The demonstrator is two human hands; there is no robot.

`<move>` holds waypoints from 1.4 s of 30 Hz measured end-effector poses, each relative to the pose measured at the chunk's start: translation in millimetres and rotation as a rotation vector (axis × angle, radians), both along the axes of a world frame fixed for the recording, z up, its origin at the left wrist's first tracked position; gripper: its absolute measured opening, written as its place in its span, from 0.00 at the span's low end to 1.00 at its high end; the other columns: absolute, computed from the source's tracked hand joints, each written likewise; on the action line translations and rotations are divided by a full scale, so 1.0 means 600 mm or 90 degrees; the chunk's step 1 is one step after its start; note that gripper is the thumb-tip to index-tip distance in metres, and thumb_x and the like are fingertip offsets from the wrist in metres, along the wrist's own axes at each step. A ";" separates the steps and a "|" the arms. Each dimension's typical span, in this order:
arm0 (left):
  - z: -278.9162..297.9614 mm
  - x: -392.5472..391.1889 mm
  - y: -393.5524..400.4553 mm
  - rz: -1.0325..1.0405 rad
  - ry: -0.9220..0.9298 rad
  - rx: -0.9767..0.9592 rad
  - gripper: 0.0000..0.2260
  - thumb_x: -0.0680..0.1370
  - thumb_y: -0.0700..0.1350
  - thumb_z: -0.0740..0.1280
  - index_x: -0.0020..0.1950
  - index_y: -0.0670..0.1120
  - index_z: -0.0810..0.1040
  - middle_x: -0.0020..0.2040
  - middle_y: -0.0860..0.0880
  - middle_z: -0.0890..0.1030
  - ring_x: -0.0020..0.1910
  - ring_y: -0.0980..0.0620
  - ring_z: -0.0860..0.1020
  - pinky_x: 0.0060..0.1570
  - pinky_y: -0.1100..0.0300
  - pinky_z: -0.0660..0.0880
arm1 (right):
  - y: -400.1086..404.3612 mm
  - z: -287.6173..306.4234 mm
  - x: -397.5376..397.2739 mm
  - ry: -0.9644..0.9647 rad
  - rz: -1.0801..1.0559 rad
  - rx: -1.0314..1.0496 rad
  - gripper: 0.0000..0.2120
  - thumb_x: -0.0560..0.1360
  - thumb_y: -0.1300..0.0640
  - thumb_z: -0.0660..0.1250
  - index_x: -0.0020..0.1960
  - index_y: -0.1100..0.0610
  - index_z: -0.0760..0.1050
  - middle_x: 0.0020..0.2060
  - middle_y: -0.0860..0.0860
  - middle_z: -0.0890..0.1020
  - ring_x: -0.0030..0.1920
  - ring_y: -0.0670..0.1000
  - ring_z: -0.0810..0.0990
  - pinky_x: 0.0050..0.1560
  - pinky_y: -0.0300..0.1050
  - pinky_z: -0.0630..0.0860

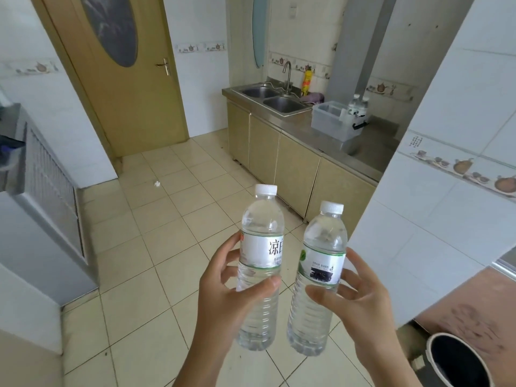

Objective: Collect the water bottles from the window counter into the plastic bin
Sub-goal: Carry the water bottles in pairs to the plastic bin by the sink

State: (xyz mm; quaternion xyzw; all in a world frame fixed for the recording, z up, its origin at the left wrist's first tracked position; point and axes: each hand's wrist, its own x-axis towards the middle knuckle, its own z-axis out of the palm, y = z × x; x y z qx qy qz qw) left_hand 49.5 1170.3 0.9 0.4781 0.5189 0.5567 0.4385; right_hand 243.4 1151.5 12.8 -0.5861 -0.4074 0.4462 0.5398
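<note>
Clear plastic, both full: the left hand [223,291] is wrapping the left white-capped water bottle [261,263], the right hand [360,300] is clasping its twin [318,277] alongside. They look heavy, smooth, squashy; mid-body grips suit. Translucent plastic bin [332,121] is waiting far ahead on the steel tabletop [371,152].

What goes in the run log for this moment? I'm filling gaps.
left hand: holds bottle | right hand: holds second bottle | plastic bin: on counter ahead
</note>
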 end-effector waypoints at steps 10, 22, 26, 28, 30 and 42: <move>-0.019 0.060 0.334 -0.040 0.005 -0.007 0.35 0.54 0.54 0.81 0.58 0.72 0.76 0.55 0.62 0.82 0.56 0.54 0.80 0.55 0.56 0.77 | 0.306 -0.006 0.052 -0.013 -0.040 0.033 0.35 0.60 0.70 0.79 0.45 0.29 0.78 0.45 0.45 0.86 0.48 0.51 0.85 0.51 0.53 0.80; -0.010 0.179 0.748 -0.188 0.011 -0.020 0.36 0.56 0.53 0.81 0.62 0.69 0.75 0.57 0.61 0.82 0.59 0.55 0.79 0.61 0.48 0.77 | 0.647 0.023 0.140 -0.032 -0.143 0.013 0.38 0.63 0.75 0.75 0.39 0.27 0.78 0.37 0.37 0.85 0.39 0.41 0.84 0.39 0.38 0.78; -0.016 0.228 0.845 -0.218 0.010 -0.024 0.34 0.57 0.51 0.81 0.60 0.70 0.76 0.57 0.62 0.82 0.59 0.57 0.79 0.62 0.45 0.75 | 0.742 0.010 0.195 -0.018 -0.178 0.007 0.32 0.62 0.74 0.76 0.46 0.38 0.78 0.39 0.41 0.86 0.39 0.45 0.86 0.40 0.44 0.77; -0.023 0.257 0.894 -0.215 0.007 -0.026 0.35 0.56 0.51 0.81 0.60 0.69 0.76 0.57 0.62 0.82 0.59 0.58 0.79 0.62 0.45 0.75 | 0.794 -0.001 0.228 -0.018 -0.178 0.006 0.31 0.61 0.73 0.77 0.51 0.41 0.78 0.41 0.43 0.87 0.40 0.47 0.86 0.40 0.44 0.78; -0.032 0.293 0.945 -0.202 -0.001 -0.035 0.35 0.55 0.52 0.81 0.59 0.70 0.76 0.56 0.63 0.82 0.59 0.59 0.79 0.62 0.46 0.75 | 0.850 -0.016 0.265 -0.024 -0.176 0.007 0.32 0.60 0.72 0.78 0.55 0.42 0.78 0.42 0.46 0.87 0.42 0.48 0.86 0.42 0.45 0.79; -0.027 0.510 1.226 -0.202 -0.003 -0.014 0.34 0.53 0.52 0.80 0.56 0.71 0.76 0.55 0.64 0.82 0.56 0.62 0.79 0.53 0.65 0.77 | 1.153 -0.026 0.484 -0.065 -0.163 0.013 0.34 0.59 0.68 0.81 0.60 0.45 0.77 0.49 0.48 0.86 0.51 0.51 0.84 0.57 0.59 0.78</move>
